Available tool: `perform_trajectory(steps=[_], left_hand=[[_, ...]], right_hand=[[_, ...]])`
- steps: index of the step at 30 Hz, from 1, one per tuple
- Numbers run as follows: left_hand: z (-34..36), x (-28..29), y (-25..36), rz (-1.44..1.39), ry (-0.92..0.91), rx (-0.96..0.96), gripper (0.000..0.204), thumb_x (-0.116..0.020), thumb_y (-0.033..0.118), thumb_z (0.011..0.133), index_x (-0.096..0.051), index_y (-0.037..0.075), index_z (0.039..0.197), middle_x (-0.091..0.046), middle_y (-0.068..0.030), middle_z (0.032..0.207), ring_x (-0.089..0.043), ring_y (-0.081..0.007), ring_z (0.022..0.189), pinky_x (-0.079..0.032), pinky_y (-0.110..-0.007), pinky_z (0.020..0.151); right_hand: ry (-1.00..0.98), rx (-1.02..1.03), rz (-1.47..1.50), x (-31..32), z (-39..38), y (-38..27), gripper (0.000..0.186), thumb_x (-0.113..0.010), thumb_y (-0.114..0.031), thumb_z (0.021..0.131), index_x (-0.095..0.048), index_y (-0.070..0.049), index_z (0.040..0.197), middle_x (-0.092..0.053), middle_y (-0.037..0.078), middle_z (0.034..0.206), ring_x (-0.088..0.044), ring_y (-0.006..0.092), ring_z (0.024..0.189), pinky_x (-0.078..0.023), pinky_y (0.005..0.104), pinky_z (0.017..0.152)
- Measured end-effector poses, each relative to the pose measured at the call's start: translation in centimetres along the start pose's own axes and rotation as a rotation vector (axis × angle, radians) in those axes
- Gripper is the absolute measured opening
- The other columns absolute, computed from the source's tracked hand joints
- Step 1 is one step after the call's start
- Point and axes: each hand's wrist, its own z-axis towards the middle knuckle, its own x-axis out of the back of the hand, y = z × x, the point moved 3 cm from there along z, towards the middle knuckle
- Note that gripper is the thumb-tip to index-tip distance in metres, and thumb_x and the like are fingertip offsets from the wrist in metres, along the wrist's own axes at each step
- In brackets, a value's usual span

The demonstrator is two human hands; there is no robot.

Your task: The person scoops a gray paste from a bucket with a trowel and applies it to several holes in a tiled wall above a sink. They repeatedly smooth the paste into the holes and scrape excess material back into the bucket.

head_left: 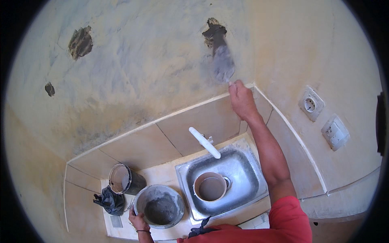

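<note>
Up top, right hand [242, 100] clamps the stiff trowel [223, 64] by its handle; wet mortar looks heavy; left hand [139, 222] grips the bucket [159, 206] rim.

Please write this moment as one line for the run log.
right hand: trowel on wall hole | left hand: holds mortar bucket rim

Count from where I stand:
Hands: two, left hand [139, 222], right hand [242, 100].
Trowel [223, 65]: one.
Holes in wall: three, large hole [80, 42], small hole [49, 88], hole under trowel [213, 31].
Round containers: three, mortar bucket [159, 205], tilted bucket [121, 178], pot in sink [210, 186].
Sink [243, 170]: one.
Tap [204, 142]: one.
Black bag [110, 200]: one.
Wall fittings: two, socket [310, 104], switch [334, 132].
</note>
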Motion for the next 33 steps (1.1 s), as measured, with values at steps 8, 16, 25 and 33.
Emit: perform_trajectory(steps=[8, 16, 25, 33], left_hand=[[-0.4, -0.5, 0.5, -0.010, -0.012, 0.000, 0.071, -0.048, -0.016, 0.060, -0.060, -0.006, 0.129, -0.067, -0.0150, 0.124, -0.067, -0.0288, 0.111, -0.050, -0.042, 0.103], [-0.2, 0.0, 0.1, -0.036, -0.032, -0.006, 0.070, -0.048, -0.016, 0.060, -0.060, -0.006, 0.129, -0.067, -0.0148, 0.123, -0.066, -0.0288, 0.112, -0.050, -0.041, 0.104], [-0.4, 0.0, 0.4, -0.006, 0.023, 0.009, 0.074, -0.048, -0.015, 0.059, -0.060, -0.006, 0.131, -0.066, -0.0154, 0.125, -0.066, -0.0295, 0.112, -0.050, -0.040, 0.104], [-0.6, -0.7, 0.9, -0.052, -0.014, 0.006, 0.075, -0.047, -0.017, 0.059, -0.059, -0.007, 0.133, -0.066, -0.0155, 0.126, -0.066, -0.0294, 0.112, -0.051, -0.040, 0.103]], right_hand=[[-0.067, 0.002, -0.086, -2.6, 0.7, -0.6, 0.043, -0.046, -0.035, 0.105, -0.056, 0.005, 0.093, -0.065, 0.033, 0.084, -0.066, 0.0502, 0.084, -0.049, 0.0560, 0.074], [-0.012, -0.083, 0.247, -0.4, 2.6, -1.0, 0.042, -0.045, -0.034, 0.106, -0.056, 0.005, 0.094, -0.064, 0.033, 0.082, -0.065, 0.0507, 0.081, -0.049, 0.0557, 0.073], [-0.065, 0.041, 0.064, -1.5, 0.7, -1.3, 0.043, -0.044, -0.034, 0.106, -0.055, 0.005, 0.093, -0.064, 0.034, 0.082, -0.065, 0.0528, 0.085, -0.049, 0.0558, 0.075], [-0.041, 0.062, 0.160, -2.6, 2.7, -1.3, 0.040, -0.048, -0.031, 0.105, -0.054, 0.005, 0.089, -0.061, 0.027, 0.074, -0.062, 0.0415, 0.064, -0.050, 0.0487, 0.065]])
